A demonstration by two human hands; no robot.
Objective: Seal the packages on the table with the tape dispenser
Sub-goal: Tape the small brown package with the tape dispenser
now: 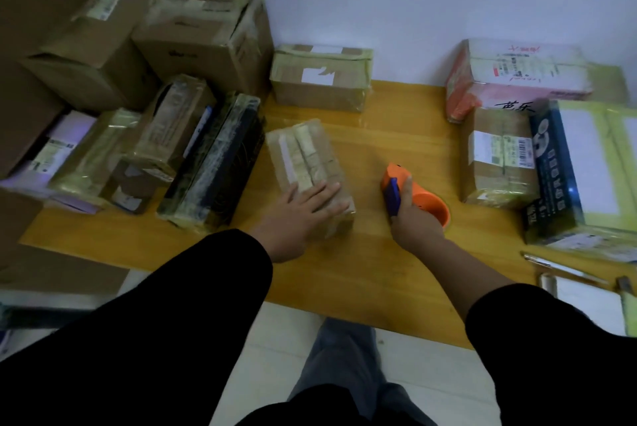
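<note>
My left grip (pixel 303 215) flat, fingers straight, pressing the small taped package (pixel 303 156) on the tabletop (pixel 372 274) so it won't slide | my right grip (pixel 413 222) curled round the orange tape dispenser (pixel 432 208), just right of the package, poised for taping

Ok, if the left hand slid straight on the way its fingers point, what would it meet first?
Probably the orange tape dispenser gripped in the right hand. The left hand lies flat on the small package, fingers aimed right; depth is unclear.

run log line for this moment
left hand flat on small package | right hand grips tape dispenser | tape dispenser apart from small package
</note>
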